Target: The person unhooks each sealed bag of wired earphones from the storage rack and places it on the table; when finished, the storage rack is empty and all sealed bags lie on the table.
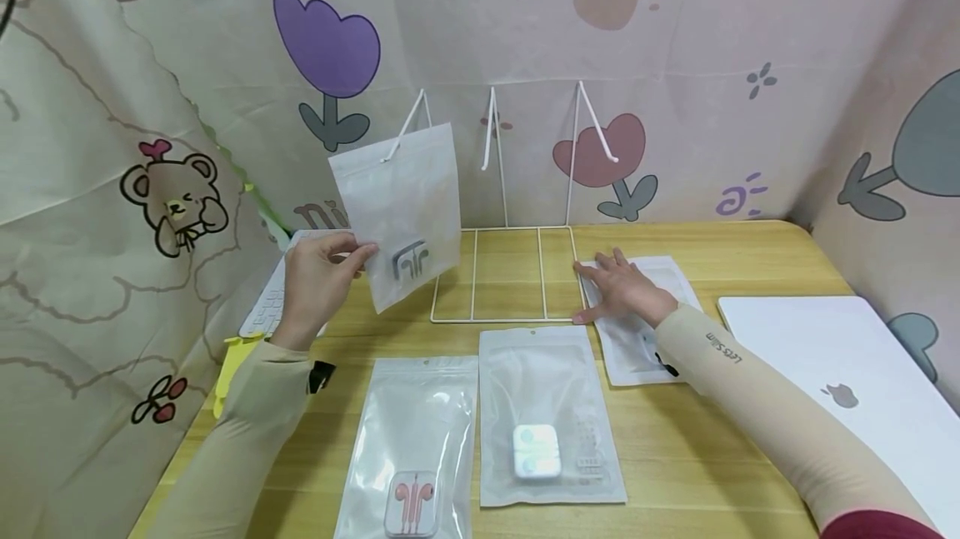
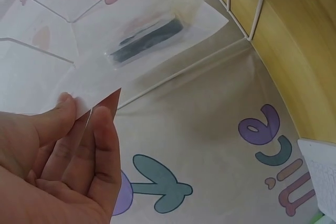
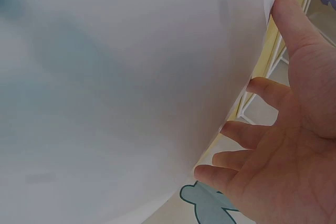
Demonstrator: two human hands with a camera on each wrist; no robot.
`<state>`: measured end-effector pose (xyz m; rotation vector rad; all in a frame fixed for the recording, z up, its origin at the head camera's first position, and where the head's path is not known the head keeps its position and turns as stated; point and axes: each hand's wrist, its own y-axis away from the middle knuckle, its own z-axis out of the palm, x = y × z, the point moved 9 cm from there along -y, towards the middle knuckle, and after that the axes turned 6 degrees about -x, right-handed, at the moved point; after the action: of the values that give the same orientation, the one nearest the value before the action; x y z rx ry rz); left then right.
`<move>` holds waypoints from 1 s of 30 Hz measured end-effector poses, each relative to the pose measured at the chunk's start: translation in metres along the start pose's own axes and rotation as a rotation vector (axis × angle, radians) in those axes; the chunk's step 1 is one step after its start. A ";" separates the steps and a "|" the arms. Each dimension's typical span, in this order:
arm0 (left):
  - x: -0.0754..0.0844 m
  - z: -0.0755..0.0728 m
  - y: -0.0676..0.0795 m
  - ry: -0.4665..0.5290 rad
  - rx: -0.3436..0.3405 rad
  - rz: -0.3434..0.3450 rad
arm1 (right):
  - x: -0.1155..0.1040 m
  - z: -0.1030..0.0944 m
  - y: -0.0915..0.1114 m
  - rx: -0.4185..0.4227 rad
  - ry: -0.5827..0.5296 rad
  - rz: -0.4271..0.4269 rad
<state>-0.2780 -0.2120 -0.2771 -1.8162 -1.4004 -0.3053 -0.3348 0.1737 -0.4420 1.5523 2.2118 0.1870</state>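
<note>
A white zip pouch (image 1: 408,197) with an earphone picture near its bottom hangs tilted from the left hook of a white wire rack (image 1: 507,321). My left hand (image 1: 318,276) pinches its left edge between thumb and fingers, and the left wrist view shows the pouch edge (image 2: 84,109) in that pinch. To the right of the rack's base, my right hand (image 1: 618,289) lies spread over the upper left part of a flat white pouch (image 1: 667,276). In the right wrist view the fingertips (image 3: 236,129) meet the edge of a white pouch (image 3: 131,103); whether they press it I cannot tell.
Two more pouches lie in front: one with pink earphones (image 1: 412,504), one with a white square item (image 1: 537,451). A silver laptop (image 1: 832,372) lies at the right. A white keyboard (image 1: 266,306) and a yellow object (image 1: 234,364) are at the left. Two further rack hooks (image 1: 491,118) stand bare.
</note>
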 end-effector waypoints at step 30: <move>0.022 -0.036 0.039 0.112 0.045 0.031 | 0.000 0.001 -0.001 -0.010 -0.006 0.004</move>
<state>-0.2260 -0.2247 -0.2577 -1.7551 -1.2911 -0.3516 -0.3348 0.1730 -0.4429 1.5498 2.1995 0.1941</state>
